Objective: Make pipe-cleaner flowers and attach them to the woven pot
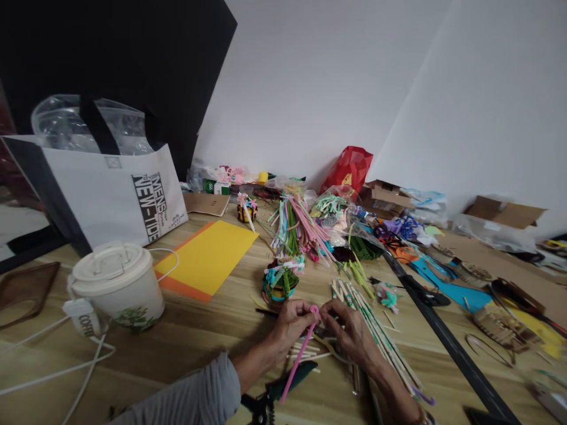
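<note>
A pink pipe cleaner (297, 361) hangs down between my hands, its top end curled into a small loop. My left hand (292, 323) pinches it just beside that loop. From the other side, the fingers of my right hand (348, 329) close on the loop's edge. Behind my left hand stands a small round pot (280, 282) decorated with green, blue and pink pipe cleaners. Below the hands lie pruning shears (266, 407), partly cut off by the lower edge, and several short pale sticks (305, 351). Long sticks wrapped with green (381, 330) lie beside my right wrist.
Bundled pipe cleaners (296, 227) are heaped mid-table. Yellow paper (217, 257), a lidded white bucket (119, 283) and a white bag (115, 189) occupy the left. A black strip (447, 330) crosses the right side, near blue paper (456, 289) and woven baskets. A red bag (349, 171) stands by the wall.
</note>
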`<state>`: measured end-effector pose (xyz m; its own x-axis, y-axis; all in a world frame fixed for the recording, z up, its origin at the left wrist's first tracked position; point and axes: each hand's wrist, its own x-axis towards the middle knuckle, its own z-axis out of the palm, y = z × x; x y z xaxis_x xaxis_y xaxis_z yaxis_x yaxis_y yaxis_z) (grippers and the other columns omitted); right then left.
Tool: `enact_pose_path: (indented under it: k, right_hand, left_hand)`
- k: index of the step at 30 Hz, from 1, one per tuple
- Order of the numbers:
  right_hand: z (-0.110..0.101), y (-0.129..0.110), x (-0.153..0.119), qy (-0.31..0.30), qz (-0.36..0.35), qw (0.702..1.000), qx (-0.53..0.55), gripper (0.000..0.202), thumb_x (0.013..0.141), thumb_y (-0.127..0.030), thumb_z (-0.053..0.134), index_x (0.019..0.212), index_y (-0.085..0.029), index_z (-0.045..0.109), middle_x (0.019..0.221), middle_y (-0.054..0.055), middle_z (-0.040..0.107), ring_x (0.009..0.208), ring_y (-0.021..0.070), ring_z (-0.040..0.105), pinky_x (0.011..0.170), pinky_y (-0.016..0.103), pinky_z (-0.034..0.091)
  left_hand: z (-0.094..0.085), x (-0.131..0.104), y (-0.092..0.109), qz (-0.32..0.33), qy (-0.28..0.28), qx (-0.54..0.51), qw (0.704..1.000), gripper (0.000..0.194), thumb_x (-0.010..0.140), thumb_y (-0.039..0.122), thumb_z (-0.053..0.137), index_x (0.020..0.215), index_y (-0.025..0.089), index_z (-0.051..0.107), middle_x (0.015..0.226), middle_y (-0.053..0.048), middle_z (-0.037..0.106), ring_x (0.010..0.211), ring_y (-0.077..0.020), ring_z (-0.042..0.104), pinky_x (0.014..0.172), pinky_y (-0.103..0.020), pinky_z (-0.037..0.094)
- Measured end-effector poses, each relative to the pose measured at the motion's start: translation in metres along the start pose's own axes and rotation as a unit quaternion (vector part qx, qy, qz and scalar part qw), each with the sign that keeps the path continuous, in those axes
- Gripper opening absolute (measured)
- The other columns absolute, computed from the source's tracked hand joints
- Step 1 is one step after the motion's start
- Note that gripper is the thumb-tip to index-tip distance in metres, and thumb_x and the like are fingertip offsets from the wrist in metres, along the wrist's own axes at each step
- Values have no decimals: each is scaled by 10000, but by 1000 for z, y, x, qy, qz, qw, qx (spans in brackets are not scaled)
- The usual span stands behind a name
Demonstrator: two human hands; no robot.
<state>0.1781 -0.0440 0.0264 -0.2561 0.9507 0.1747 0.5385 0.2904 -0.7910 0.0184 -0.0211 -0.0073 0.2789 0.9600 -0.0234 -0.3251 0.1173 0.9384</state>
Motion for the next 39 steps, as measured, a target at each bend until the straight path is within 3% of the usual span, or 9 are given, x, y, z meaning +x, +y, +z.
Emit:
enact_pose_path:
  k: [3,8,15,19,31,39]
  right_hand:
    - [6,4,1,1,29,999,33,314,899,-448,494,772,-171,568,649,-3,538,588,136,479,538,249,360]
    - [10,14,5,-22,79,980,179,393,827,-549,580,735,-168,554,604,-29,486,546,111,430,509,233,344]
    - [4,11,8,-21,134,943,303,396,758,-549,682,767,-168,575,648,-18,537,557,106,506,517,221,429]
    - [3,10,7,-17,127,947,295,409,780,-559,657,738,-161,575,652,-8,553,550,99,523,500,204,422]
    - [5,15,7,-3,81,949,303,374,767,-529,692,748,-176,566,614,-35,511,527,88,455,492,209,386]
    - [5,14,7,-2,89,948,305,386,761,-534,695,738,-173,560,597,-40,514,514,81,455,488,202,374]
  left_hand:
    - [-2,1,-2,27,7,46,999,269,628,366,779,637,136,640,617,-18,601,573,-118,501,560,-235,363]
    - [-2,-1,-2,47,15,97,994,242,645,345,763,625,145,628,605,-13,594,585,-126,510,561,-230,362]
    - [5,-3,5,8,7,5,1000,271,635,371,779,692,143,644,663,-20,618,625,-137,538,600,-239,395]
    - [6,-4,11,3,28,-24,999,311,607,391,800,651,150,608,635,2,596,605,-122,520,615,-239,399]
    - [0,-4,7,-58,-7,-4,998,443,602,544,760,706,129,645,658,-23,609,550,-108,498,532,-233,368]
    - [-3,2,2,-69,-19,-34,997,379,605,465,780,705,119,662,648,-43,617,571,-126,543,566,-248,405]
